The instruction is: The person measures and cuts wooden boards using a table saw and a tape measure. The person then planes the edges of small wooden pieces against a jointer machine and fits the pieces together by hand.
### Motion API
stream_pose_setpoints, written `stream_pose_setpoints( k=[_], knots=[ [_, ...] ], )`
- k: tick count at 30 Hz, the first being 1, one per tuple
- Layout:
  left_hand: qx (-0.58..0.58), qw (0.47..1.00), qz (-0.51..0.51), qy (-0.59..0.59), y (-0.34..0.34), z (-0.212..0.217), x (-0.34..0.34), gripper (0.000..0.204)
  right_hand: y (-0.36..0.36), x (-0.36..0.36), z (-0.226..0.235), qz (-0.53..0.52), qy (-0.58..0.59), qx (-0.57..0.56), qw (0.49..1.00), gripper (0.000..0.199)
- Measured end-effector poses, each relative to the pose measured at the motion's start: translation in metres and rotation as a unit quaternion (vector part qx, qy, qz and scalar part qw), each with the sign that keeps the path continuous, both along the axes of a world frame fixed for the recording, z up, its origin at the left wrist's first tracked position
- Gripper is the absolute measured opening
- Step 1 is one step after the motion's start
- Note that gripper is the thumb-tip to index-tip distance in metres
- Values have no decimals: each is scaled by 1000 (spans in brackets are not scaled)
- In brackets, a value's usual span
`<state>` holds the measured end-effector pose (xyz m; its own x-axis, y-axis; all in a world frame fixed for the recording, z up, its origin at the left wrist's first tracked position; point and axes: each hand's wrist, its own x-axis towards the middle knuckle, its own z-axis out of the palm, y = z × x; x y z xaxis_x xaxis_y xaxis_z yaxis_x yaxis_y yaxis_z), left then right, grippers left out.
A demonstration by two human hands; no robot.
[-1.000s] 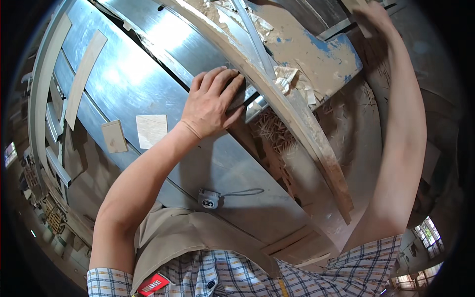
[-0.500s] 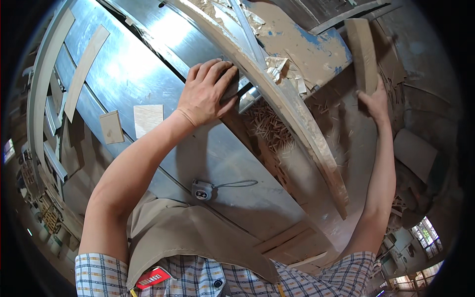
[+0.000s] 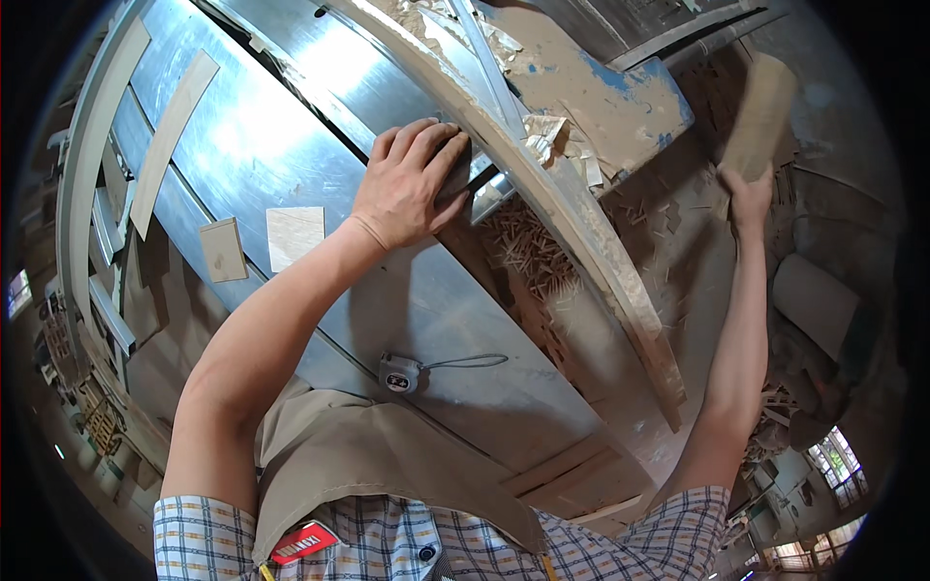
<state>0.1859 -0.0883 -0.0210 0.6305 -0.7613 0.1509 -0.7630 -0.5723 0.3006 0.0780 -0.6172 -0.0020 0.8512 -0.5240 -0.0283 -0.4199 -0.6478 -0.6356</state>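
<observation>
My left hand [image 3: 412, 184] is closed over a dark, rounded piece [image 3: 457, 179] at the edge of the metal table [image 3: 387, 290]. Its fingers hide most of that piece, so its kind cannot be made out. Close by the fingertips runs a long wooden rail [image 3: 567, 213], dusted with sawdust. Out at the far right, beyond the table, my right hand [image 3: 749, 198] grips a thick piece of wood [image 3: 765, 111] near its lower end. The wood points up and away, tilted right and blurred by motion.
A tape measure [image 3: 397, 373] with a wrist cord lies on the near part of the table. Small wooden squares [image 3: 295, 238] and a thin curved strip [image 3: 172, 145] lie to the left. Wood offcuts [image 3: 538, 257] are piled below the rail, beside a dusty blue machine part [image 3: 591, 92].
My right hand has swung the piece of wood to the right, and the wood now leans right instead of standing nearly straight. My left hand stays in place on the table's edge.
</observation>
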Motion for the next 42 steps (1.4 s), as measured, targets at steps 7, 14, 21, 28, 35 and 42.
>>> stream_pose_setpoints(
  k=[7, 14, 21, 28, 35, 42],
  knots=[
    [5, 1000, 5, -13, 8, 1, 5, 71, 21, -14, -5, 120, 57, -68, 989, 78],
    [-11, 1000, -1, -5, -3, -4, -2, 71, 32, -26, -31, 19, 24, -67, 997, 69],
    [-14, 1000, -9, -7, -8, 1, -1, 72, -1, -34, -15, -20, 2, -3, 1000, 75],
    [11, 1000, 6, -8, 5, 1, 2, 72, 39, -35, -13, 58, 46, -46, 996, 79],
    [-11, 1000, -2, 6, 0, -4, 0, 73, 34, -121, -77, -5, 122, 71, 990, 75],
    [-6, 1000, 1, -5, 8, -2, 2, 73, 106, -134, -108, 154, 330, 137, 921, 58]
  ],
)
